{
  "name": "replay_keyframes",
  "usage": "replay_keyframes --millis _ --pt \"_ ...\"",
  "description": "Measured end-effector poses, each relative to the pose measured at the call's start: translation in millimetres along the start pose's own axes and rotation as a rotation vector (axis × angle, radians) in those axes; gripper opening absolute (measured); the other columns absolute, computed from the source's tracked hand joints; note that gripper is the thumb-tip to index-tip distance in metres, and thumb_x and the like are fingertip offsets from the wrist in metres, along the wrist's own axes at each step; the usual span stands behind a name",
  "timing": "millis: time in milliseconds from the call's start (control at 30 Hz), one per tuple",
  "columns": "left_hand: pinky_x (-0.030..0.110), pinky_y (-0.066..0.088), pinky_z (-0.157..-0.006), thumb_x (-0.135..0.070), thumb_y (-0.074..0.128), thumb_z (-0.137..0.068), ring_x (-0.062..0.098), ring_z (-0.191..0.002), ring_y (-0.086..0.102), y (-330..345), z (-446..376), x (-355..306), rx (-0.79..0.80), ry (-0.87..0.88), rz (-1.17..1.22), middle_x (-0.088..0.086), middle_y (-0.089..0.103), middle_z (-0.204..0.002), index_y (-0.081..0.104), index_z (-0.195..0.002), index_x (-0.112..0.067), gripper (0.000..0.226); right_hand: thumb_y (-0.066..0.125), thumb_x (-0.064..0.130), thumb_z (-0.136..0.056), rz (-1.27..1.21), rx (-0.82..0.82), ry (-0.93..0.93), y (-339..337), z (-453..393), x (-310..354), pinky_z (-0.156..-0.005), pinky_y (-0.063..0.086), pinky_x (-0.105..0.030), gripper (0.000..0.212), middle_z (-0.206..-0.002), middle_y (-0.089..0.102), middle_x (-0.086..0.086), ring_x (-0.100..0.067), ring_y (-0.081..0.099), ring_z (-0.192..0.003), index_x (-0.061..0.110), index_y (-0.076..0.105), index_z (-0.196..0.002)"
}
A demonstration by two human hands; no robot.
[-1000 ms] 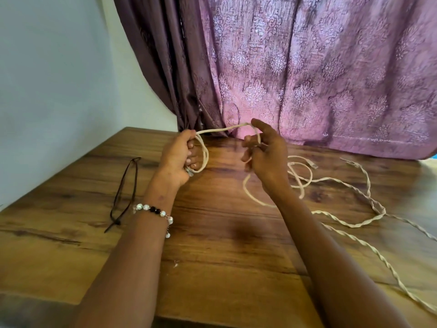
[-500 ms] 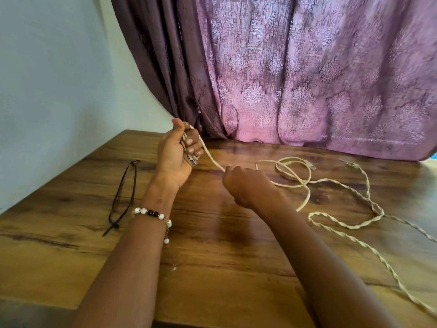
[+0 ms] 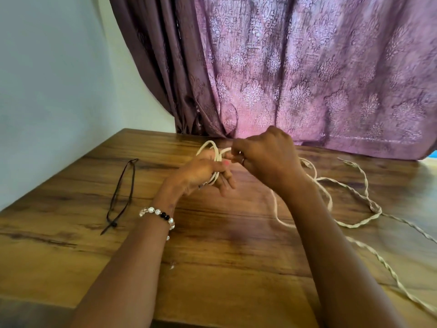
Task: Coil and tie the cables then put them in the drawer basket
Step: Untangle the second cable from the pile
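The left hand (image 3: 201, 170) holds the cable's (image 3: 354, 224) coils looped round its fingers (image 3: 224, 181), thumb pressed on them. Touching it from the right, the right hand (image 3: 267, 157) pinches a strand by the loops. The remaining cable trails right of both hands across the surface (image 3: 212, 256). A black tie (image 3: 120, 197) lies well left of the fingers.
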State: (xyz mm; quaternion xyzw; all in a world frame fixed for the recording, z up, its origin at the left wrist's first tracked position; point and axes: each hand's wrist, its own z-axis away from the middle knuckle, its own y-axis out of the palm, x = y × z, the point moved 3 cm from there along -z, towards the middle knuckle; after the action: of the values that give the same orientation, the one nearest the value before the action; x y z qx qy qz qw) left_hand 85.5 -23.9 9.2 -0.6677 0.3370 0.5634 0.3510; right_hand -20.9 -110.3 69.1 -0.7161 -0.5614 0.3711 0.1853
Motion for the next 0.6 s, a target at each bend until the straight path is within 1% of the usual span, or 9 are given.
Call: replay_keyframes --millis 67,133,200,233,333,400,500,533,600 --pt "0.023 0.043 -0.04 -0.003 0.043 -0.098 0.025 -0.047 0.057 3.4 0.2 -1.6 -0.039 0.02 0.046 0.014 0.063 -0.06 0.056 -0.1 -0.008 0.015 0.076 0.038 -0.069 -0.234 -0.033 0.109 -1.6 2.3 -10.4 -0.054 0.047 -0.032 0.018 -0.062 0.069 -0.004 -0.033 0.064 -0.058 0.022 0.07 -0.074" --pt "0.02 0.04 -0.037 -0.004 0.043 -0.098 0.013 -0.033 0.044 0.1 -1.7 -3.7 -0.109 0.068 0.188 0.007 0.053 -0.049 0.06 -0.095 -0.01 0.018 0.069 0.042 -0.076 -0.35 -0.017 0.19 3.5 3.4 -18.4 -0.059 0.044 -0.033 0.022 -0.072 0.07 -0.003 -0.031 0.063 -0.071 0.021 0.07 -0.08" --pt "0.018 0.038 -0.037 -0.013 0.04 -0.101 0.005 -0.026 0.026 -6.3 -4.1 -4.8 -0.156 0.097 0.305 0.001 0.041 -0.042 0.062 -0.086 -0.011 0.027 0.074 0.037 -0.076 -0.406 -0.027 0.231 15.6 5.0 -26.8 -0.065 0.042 -0.034 0.02 -0.08 0.066 -0.003 -0.028 0.058 -0.08 0.019 0.069 -0.085" --pt "0.016 0.036 -0.037 -0.019 0.037 -0.102 0.004 -0.025 0.022 -11.1 -5.1 -4.0 -0.179 0.103 0.357 -0.001 0.037 -0.04 0.059 -0.084 -0.01 0.029 0.077 0.034 -0.074 -0.425 -0.043 0.265 23.0 6.2 -30.5 -0.068 0.042 -0.035 0.025 -0.086 0.063 -0.005 -0.028 0.056 -0.084 0.017 0.068 -0.09" --pt "0.014 0.032 -0.037 -0.033 0.034 -0.102 0.004 -0.024 0.019 -24.2 -5.3 -2.3 -0.211 0.107 0.526 -0.005 0.03 -0.037 0.049 -0.08 -0.011 0.035 0.081 0.022 -0.071 -0.362 -0.02 0.43 44.7 13.6 -42.1 -0.08 0.04 -0.04 0.044 -0.107 0.053 -0.013 -0.033 0.047 -0.101 0.012 0.06 -0.108" --pt "0.014 0.033 -0.036 -0.036 0.032 -0.102 0.004 -0.023 0.019 -28.8 -5.2 -2.2 -0.182 0.1 0.64 -0.005 0.028 -0.036 0.047 -0.076 -0.013 0.038 0.079 0.011 -0.071 -0.379 0.021 0.459 55.9 18.9 -44.1 -0.083 0.04 -0.04 0.048 -0.109 0.054 -0.014 -0.034 0.049 -0.1 0.011 0.056 -0.114" --pt "0.014 0.032 -0.034 -0.037 0.027 -0.103 0.003 -0.022 0.02 -28.9 -4.4 -6.2 -0.119 0.127 0.783 -0.006 0.028 -0.033 0.044 -0.071 -0.015 0.041 0.07 -0.002 -0.074 -0.596 0.114 0.437 70.0 20.5 -32.3 -0.075 0.049 -0.043 0.045 -0.091 0.06 -0.007 -0.024 0.057 -0.075 0.007 0.052 -0.114" --pt "0.014 0.031 -0.034 -0.037 0.027 -0.103 0.003 -0.021 0.021 -28.7 -4.0 -7.2 -0.104 0.141 0.841 -0.006 0.028 -0.032 0.044 -0.07 -0.016 0.043 0.064 -0.005 -0.076 -0.606 0.152 0.43 75.8 20.8 -26.3 -0.074 0.05 -0.043 0.043 -0.087 0.06 -0.006 -0.023 0.057 -0.073 0.006 0.05 -0.115" --pt "0.013 0.03 -0.033 -0.035 0.029 -0.102 0.005 -0.02 0.022 -29.3 -2.8 -9.2 -0.085 0.173 0.966 -0.006 0.028 -0.031 0.048 -0.064 -0.015 0.047 0.052 -0.007 -0.076 -0.58 0.233 0.433 87.7 20.4 -13.1 -0.074 0.051 -0.041 0.042 -0.087 0.062 -0.009 -0.028 0.061 -0.078 0.003 0.046 -0.117"
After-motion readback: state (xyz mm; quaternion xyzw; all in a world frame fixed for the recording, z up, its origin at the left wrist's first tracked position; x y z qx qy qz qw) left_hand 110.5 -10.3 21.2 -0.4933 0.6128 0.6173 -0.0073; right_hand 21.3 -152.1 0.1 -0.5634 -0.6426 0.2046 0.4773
